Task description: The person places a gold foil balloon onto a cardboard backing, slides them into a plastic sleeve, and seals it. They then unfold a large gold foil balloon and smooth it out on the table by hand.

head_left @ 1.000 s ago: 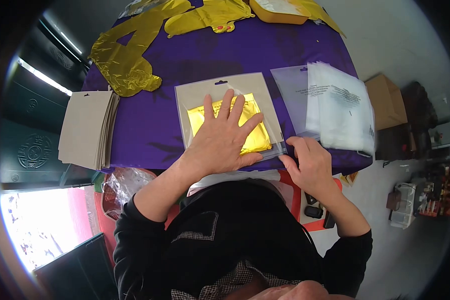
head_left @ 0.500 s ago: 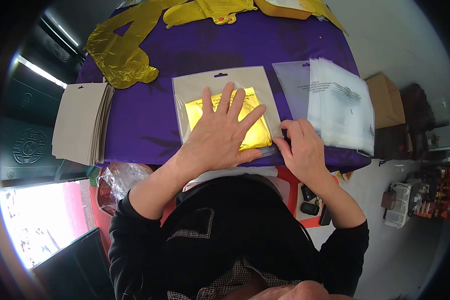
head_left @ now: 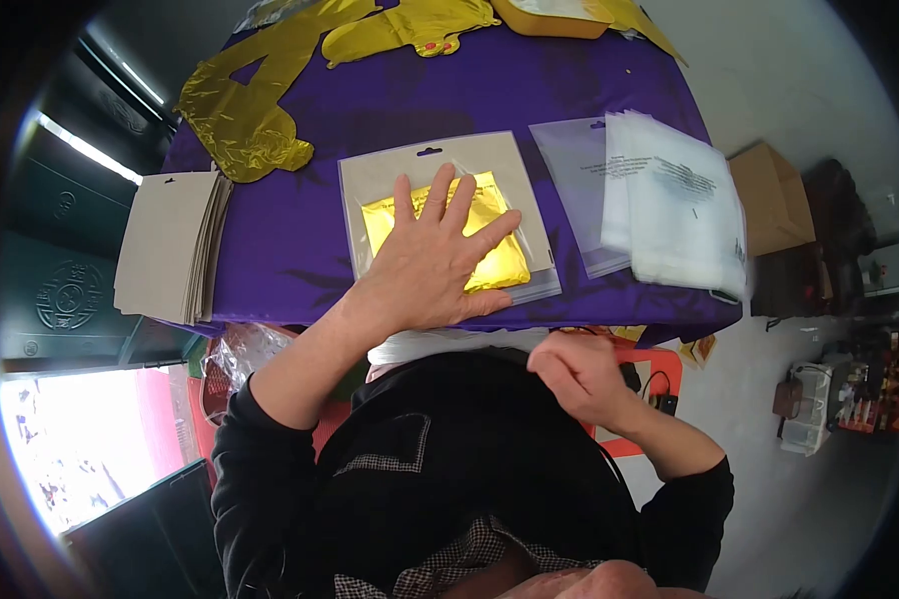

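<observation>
A stack of beige cardboard cards with hang holes is seen well to the left of the clear plastic sleeve holding a beige card and a folded sheet of gold foil. Just to the right of that sleeve a single clear plastic bag is laid, and a thick pile of printed clear plastic bags is overlapped on its far side. Beyond the sleeve, a crumpled gold foil balloon is spread out, and more gold foil shapes are seen further off. Nothing is placed between the sleeve and the near edge.

The left hand is laid flat on the sleeve, palm down, with its fingers spread apart over the gold foil; nothing is gripped, and much of the foil is hidden by it. The right hand is held off the surface, nearer the body than the sleeve and to its right, with the fingers curled in together; whether anything is pinched in them cannot be told.

The sleeve is set at the middle of the near side of a surface covered by a purple cloth. To the right of it, on a grey floor, a brown cardboard box is seen, and a red plastic piece is visible below the near edge.
</observation>
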Tool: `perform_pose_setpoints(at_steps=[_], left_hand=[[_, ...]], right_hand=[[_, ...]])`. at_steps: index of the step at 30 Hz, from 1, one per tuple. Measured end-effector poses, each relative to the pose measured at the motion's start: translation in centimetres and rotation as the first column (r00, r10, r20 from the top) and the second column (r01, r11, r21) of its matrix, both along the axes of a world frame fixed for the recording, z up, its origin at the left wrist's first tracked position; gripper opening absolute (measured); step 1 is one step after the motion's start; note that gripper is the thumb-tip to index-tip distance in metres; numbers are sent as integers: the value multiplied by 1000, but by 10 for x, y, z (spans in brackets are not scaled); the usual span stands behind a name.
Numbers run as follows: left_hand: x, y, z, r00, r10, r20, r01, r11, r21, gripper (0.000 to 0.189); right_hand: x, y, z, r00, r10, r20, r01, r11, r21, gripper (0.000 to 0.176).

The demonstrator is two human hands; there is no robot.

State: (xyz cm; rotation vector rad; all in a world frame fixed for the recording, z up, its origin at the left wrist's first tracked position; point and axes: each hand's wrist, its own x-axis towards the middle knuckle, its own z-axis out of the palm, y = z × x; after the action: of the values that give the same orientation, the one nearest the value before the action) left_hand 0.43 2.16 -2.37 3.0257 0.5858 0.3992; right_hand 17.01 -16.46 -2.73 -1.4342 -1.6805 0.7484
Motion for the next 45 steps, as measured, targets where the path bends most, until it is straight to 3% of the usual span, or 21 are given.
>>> perform_pose_setpoints(at_steps=[1, 3, 4, 6, 7, 9, 15, 18, 26, 28, 30, 32, 34, 36, 37, 38, 39, 40, 42, 43, 45], left_hand=[[1, 0, 0, 1000, -2, -10, 2, 1000, 4, 75], [3, -4, -3, 1000, 10, -12, -10, 1000, 18, 74], [4, -6, -3, 999, 30, -14, -29, 999, 25, 74], [8, -19, -1, 996, 75, -44, -74, 997, 16, 73], [9, -27, 1, 990, 123, -70, -123, 992, -1, 73], [9, -48, 3, 988, 145, -57, -146, 989, -16, 73], [10, -96, 1, 972, 234, -24, -235, 970, -58, 78], [12, -112, 0, 962, 272, -26, -273, 960, -54, 80], [6, -133, 18, 959, 284, 0, -281, 949, -140, 83], [-4, -121, 43, 969, 231, 89, -184, 914, -363, 78], [-12, -105, 55, 955, 254, 152, -233, 962, -140, 66], [-19, -83, 70, 940, 265, 215, -274, 962, 16, 71], [-21, -52, 81, 948, 172, 269, -177, 984, -5, 72], [-17, -29, 98, 943, 86, 320, -84, 996, -20, 72], [-15, -22, 110, 974, 74, 212, 6, 936, -352, 68], [-12, -14, 119, 993, 21, 115, 59, 758, -649, 64], [-10, -5, 121, 997, -40, 64, 75, 658, -749, 57], [-9, -1, 120, 997, -36, 69, 76, 664, -744, 57], [-4, 3, 117, 983, -159, -88, -51, 223, -973, 48], [-2, 2, 111, 989, -149, -11, 7, 119, -993, 40], [-1, 3, 107, 991, -131, -24, -8, 125, -992, 36]], right_hand=[[0, -4, -7, 1000, -5, -1, 5, 1000, 9, 13], [-3, -10, -19, 956, -55, -289, -79, 898, -433, 32], [-5, -10, -25, 954, -56, -293, -78, 902, -425, 32], [-12, -7, -34, 821, -192, -538, -125, 858, -498, 45], [-17, -5, -37, 818, -185, -545, -130, 863, -488, 45], [-24, -2, -41, 556, -279, -783, -155, 891, -427, 42], [-31, -9, -48, 385, -250, -888, -116, 942, -316, 34], [-33, -14, -48, 373, -356, -857, -27, 919, -393, 28], [-13, -21, -61, 498, -247, -831, 34, 963, -266, 31], [-4, -20, -46, 514, -237, -825, 3, 962, -274, 32], [6, -15, -20, 627, -301, -718, -17, 917, -399, 25], [25, -4, -9, 709, -220, -670, -38, 937, -348, 27], [38, 10, 16, 803, 0, -596, -246, 911, -331, 29], [40, 23, 41, 837, 24, -547, -248, 907, -341, 30], [45, 31, 48, 881, 84, -466, -277, 891, -361, 31], [49, 38, 54, 913, 146, -382, -300, 873, -384, 32], [49, 44, 60, 911, 181, -370, -327, 864, -383, 34], [49, 49, 67, 912, 188, -365, -329, 865, -378, 34], [49, 59, 82, 895, 297, -331, -422, 804, -419, 36], [50, 64, 84, 897, 299, -326, -420, 806, -417, 36], [54, 74, 86, 913, 349, -210, -407, 798, -445, 33]])
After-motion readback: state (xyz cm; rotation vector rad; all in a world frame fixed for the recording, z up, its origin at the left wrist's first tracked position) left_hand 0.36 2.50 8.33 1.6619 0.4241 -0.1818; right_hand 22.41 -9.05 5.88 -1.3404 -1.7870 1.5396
